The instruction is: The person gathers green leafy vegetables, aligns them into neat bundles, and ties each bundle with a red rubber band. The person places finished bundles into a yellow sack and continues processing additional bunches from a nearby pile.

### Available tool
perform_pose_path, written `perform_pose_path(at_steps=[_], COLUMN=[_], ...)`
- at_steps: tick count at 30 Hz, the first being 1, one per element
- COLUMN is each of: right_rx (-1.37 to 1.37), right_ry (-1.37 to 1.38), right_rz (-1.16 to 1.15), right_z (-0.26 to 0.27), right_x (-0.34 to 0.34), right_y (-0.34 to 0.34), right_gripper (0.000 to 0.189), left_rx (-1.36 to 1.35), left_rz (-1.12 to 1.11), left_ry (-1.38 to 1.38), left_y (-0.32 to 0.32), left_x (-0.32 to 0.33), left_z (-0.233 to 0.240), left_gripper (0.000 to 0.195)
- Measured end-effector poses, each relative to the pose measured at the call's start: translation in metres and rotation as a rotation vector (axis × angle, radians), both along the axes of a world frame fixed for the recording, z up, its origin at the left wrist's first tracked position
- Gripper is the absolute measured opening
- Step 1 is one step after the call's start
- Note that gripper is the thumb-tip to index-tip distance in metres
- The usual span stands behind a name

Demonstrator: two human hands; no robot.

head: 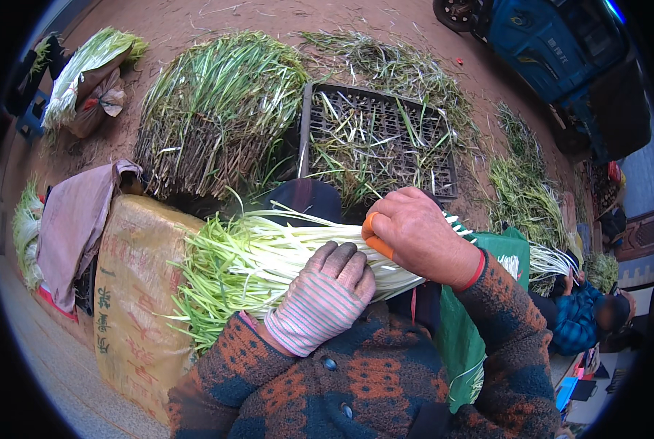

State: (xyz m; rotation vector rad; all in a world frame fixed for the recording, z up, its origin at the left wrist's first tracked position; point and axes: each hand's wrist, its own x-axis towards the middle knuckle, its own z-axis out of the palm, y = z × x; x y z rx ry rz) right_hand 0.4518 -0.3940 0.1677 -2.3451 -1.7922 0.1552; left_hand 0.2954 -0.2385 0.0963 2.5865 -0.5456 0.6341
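A thick bundle of pale leafy stalks (283, 258), which look like blanched chives, lies across my lap with its yellow-green leaves to the left. My left hand (327, 296), in a striped knitted glove with dirty fingers, lies over the bundle and holds it. Above the white stalks, my right hand (414, 233) is bare except for orange rubber finger covers (376, 236). Its fingers are curled together against the upper side of the bundle, and a thin stalk tip pokes out above them. What lies inside that grip is mostly hidden.
A yellow woven sack (140, 302) stands left, a green one (458, 340) right. Ahead are a heap of untrimmed greens (222, 115) and a black plastic crate (381, 137) with scraps. A person (584, 315) handles stalks at right. A blue vehicle (551, 49) stands beyond.
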Motion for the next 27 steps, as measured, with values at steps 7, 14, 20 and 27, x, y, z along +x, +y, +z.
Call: perform_pose_path(at_steps=[7,14,20,27], right_rx=[0.064,0.066,0.046,0.191], right_ry=[0.042,-0.085,-0.074,0.093], right_rz=[-0.021,0.024,0.058,-0.022], right_z=[0.001,0.004,0.002,0.021], right_x=[0.003,0.0,0.001,0.009], right_y=[-0.007,-0.006,-0.002,-0.009], right_gripper=[0.009,0.008,0.01,0.017], left_rx=[0.002,0.008,0.011,0.028], left_rz=[0.003,0.007,0.011,0.009], left_ry=[0.001,0.003,-0.006,0.018], left_y=[0.0,-0.001,-0.001,0.0], left_x=[0.0,0.0,0.0,0.0], left_z=[0.0,0.001,0.001,0.004], left_gripper=[0.029,0.027,0.027,0.028])
